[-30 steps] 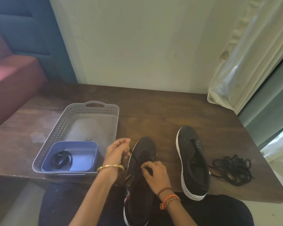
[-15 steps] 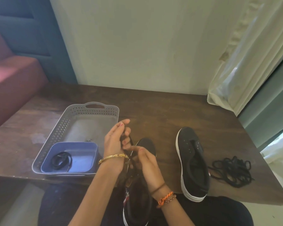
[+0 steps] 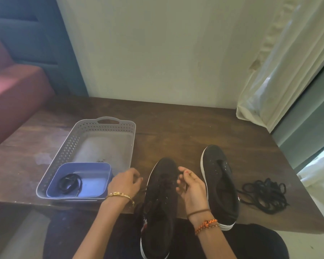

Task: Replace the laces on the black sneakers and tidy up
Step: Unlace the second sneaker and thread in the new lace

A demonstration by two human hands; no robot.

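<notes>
A black sneaker (image 3: 162,217) lies toe-away across the table's near edge and my lap, with a black lace (image 3: 164,181) threaded through its front eyelets. My left hand (image 3: 126,182) is just left of the sneaker, fingers curled and pinching one lace end. My right hand (image 3: 191,187) is at its right side, fingers curled round the other end. The second black sneaker (image 3: 220,186) stands to the right with bare eyelets. A loose pile of black laces (image 3: 266,195) lies right of it.
A grey perforated basket (image 3: 69,146) stands at the left on the wooden table (image 3: 176,128). Inside it sits a blue tub (image 3: 94,184) holding a coiled black lace (image 3: 69,183). A white curtain (image 3: 269,90) hangs at the back right, a red seat (image 3: 13,90) at the left.
My hands, raised together over the sneaker half a second ago, have dropped and parted to either side of it, drawing the lace outward.
</notes>
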